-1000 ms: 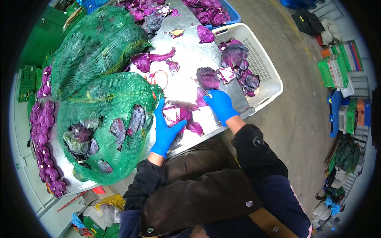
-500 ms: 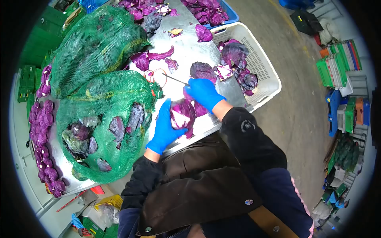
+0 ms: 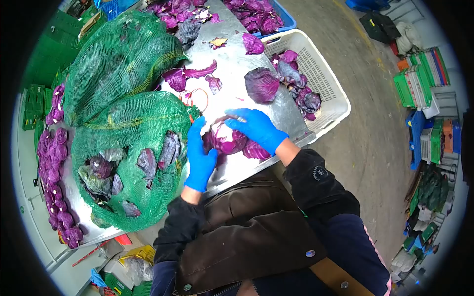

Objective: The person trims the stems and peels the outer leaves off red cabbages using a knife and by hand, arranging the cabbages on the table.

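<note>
A red cabbage with a pale cut patch lies on the metal table near its front edge. Against its left side rests my left hand, blue-gloved, thumb and fingers spread. My right hand, also gloved, is closed round a knife over the cabbage's upper right; the blade is mostly hard to see. Loose purple leaves lie beneath and beside the cabbage. Farther up, a large dark leaf sits by the crate, and red string lies near the net bag.
Green net bags with cabbages cover the table's left part. Beyond them, trimmed cabbages line the far left edge. A white crate of leaves stands at the right, with a blue crate behind it. Stacked crates stand across the floor.
My right hand has brought the knife from beyond the cabbage down to its top. The cabbage has been turned under my left hand. The leaves beside the white crate have shifted, some into it.
</note>
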Action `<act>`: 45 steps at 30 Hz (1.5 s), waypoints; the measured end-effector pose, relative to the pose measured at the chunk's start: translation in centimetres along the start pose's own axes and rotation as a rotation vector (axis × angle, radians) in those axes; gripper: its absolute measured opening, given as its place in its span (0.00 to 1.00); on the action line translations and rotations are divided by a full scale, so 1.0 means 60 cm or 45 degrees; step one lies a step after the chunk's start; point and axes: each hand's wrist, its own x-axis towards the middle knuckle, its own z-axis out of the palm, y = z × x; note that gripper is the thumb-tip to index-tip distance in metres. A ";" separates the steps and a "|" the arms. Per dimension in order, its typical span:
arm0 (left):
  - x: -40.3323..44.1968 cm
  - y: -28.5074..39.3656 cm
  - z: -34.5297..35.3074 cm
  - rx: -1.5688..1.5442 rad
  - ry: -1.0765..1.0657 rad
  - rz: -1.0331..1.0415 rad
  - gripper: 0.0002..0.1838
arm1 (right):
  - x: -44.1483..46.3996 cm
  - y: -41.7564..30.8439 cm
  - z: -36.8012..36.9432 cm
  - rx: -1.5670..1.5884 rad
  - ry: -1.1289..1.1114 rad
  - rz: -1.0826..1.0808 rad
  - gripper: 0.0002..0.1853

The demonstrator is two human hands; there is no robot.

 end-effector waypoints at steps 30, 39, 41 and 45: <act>0.003 0.025 0.062 0.003 -0.231 -0.123 0.62 | -0.031 0.000 -0.014 -0.393 0.034 -0.022 0.29; -0.041 0.003 0.032 -0.160 -0.226 -0.223 0.61 | 0.037 0.121 -0.010 -0.321 0.414 0.263 0.20; -0.054 -0.015 0.034 -0.281 -0.107 -0.304 0.60 | 0.033 0.133 -0.033 -0.376 0.645 0.396 0.18; -0.036 -0.009 0.044 -0.282 -0.047 -0.283 0.58 | -0.021 0.006 -0.034 -0.603 0.495 0.156 0.40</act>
